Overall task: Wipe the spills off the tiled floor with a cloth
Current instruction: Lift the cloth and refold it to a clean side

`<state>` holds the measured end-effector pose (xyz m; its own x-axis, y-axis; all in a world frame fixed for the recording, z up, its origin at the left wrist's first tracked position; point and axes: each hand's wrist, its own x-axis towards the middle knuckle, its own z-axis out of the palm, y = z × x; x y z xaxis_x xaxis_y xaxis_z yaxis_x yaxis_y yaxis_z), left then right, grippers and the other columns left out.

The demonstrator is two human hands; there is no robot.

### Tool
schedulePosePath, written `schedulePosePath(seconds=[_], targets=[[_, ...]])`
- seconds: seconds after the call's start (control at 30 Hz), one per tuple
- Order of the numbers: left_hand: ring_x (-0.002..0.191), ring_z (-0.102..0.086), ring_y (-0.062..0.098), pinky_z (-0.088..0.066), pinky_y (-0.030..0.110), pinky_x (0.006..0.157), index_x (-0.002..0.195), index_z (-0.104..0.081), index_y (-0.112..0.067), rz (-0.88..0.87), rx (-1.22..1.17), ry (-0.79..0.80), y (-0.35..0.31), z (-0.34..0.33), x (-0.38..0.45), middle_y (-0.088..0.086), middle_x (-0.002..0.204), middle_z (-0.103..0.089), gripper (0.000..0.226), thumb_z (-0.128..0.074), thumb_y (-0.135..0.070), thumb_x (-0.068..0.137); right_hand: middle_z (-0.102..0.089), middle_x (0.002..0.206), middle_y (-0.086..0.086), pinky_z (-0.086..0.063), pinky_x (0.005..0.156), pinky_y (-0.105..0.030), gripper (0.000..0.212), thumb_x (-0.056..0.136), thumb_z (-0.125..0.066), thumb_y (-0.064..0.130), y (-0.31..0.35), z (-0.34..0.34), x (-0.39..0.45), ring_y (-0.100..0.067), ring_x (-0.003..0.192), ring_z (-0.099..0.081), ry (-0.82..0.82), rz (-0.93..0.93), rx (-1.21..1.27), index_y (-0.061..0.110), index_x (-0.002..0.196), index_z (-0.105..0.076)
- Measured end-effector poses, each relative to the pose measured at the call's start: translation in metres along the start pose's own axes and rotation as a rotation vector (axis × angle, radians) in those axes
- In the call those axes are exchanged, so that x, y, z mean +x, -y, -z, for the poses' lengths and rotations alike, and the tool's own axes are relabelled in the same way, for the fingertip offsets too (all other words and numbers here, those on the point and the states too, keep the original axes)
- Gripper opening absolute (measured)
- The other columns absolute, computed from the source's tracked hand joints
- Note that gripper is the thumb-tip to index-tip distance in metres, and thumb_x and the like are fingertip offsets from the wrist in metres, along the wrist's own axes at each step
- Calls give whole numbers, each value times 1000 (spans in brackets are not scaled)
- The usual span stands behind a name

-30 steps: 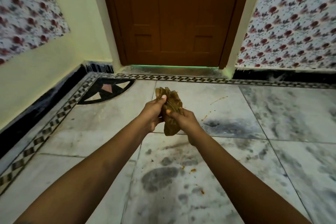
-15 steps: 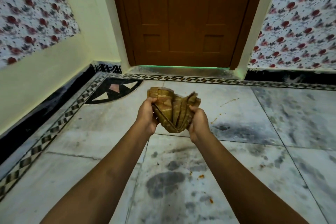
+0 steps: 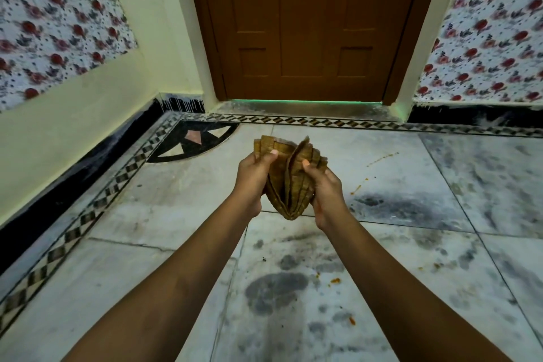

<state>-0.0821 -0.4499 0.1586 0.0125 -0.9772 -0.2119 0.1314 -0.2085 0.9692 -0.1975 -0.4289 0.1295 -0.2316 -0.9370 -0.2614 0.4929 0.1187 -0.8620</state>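
Observation:
A folded mustard-brown cloth (image 3: 289, 182) hangs in the air above the floor, held between both hands. My left hand (image 3: 252, 179) grips its left side with the thumb on top. On the right side, my right hand (image 3: 324, 188) grips the other folds, thumb pressed on the cloth. The cloth is spread into a V of pleats. Orange spill spots lie on the marble floor: a streak (image 3: 382, 158) to the right of the hands and crumbs (image 3: 335, 280) nearer to me, between my forearms.
A shut brown wooden door (image 3: 305, 26) stands ahead. Floral-papered walls rise left and right, with a black skirting (image 3: 73, 173) along the left. A patterned tile border (image 3: 97, 209) edges the grey-veined marble floor (image 3: 147, 273).
The cloth was bunched tight between both hands; the hands have moved apart and it has opened into a wider fold. The view has moved closer to the door.

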Motion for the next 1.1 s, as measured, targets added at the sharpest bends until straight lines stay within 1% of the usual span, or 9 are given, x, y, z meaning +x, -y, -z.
schedulePosePath(seconds=[0.1,0.27,0.43,0.63,0.77,0.9,0.97,1.03,1.1], targets=[[96,-64,16,-52,33,84,91,-66,-24,-71,56,18,-1,-2,-1,-1,97,-70,9,-67,-30,83,-70,92,-5,-54,72,-25,7,89,-60,15,2,-2,-3,-12,82,-66,69,85,-133,18,91,-66],[93,-65,20,-52,32,84,87,-67,-18,-67,115,-140,-1,2,5,4,96,-70,12,-72,-25,78,-70,87,1,-53,60,-18,7,91,-57,17,-1,-1,-5,-6,75,-68,122,119,-167,18,92,-64],[83,-63,21,-53,32,73,87,-57,-18,45,-141,-273,-8,19,12,7,90,-65,6,-63,-18,84,-63,106,-9,-51,84,-39,22,93,-55,18,0,10,8,-26,97,-60,-118,-57,82,12,114,-57],[98,-62,26,-53,42,84,89,-55,-17,-14,-408,-150,-27,35,12,7,95,-65,6,-59,-15,86,-56,123,-16,-49,76,-37,26,94,-50,9,-7,35,15,-30,103,-58,-268,-295,60,3,119,-52],[88,-65,23,-53,40,74,86,-57,-19,-59,-369,20,-41,33,10,4,83,-69,3,-55,-18,88,-51,133,-16,-43,82,-38,42,90,-56,16,-22,36,6,-29,104,-54,-163,-467,-327,2,129,-47],[90,-66,25,-53,42,80,91,-62,-18,-5,-249,185,-44,31,5,6,88,-71,10,-52,-18,88,-31,150,-2,-30,104,-41,86,76,-64,57,-17,28,6,-26,136,-32,39,-213,-407,22,145,-26],[83,-70,22,-55,38,74,91,-64,-17,8,-191,257,-45,34,2,4,83,-73,13,-51,-17,87,-24,154,4,-23,103,-38,105,59,-62,71,-11,23,6,-21,140,-23,191,-90,-392,34,147,-16],[80,-69,21,-55,36,72,94,-63,-13,20,-166,303,-48,39,1,4,80,-72,15,-51,-16,86,-27,151,6,-20,101,-33,109,56,-66,69,-8,21,6,-15,137,-26,339,-34,-358,33,146,-17],[83,-67,22,-55,36,72,100,-61,-10,50,-162,318,-52,43,1,6,84,-69,19,-51,-16,86,-43,141,5,-25,105,-30,86,67,-73,50,-10,21,7,-13,129,-38,481,-69,-302,24,140,-35]])
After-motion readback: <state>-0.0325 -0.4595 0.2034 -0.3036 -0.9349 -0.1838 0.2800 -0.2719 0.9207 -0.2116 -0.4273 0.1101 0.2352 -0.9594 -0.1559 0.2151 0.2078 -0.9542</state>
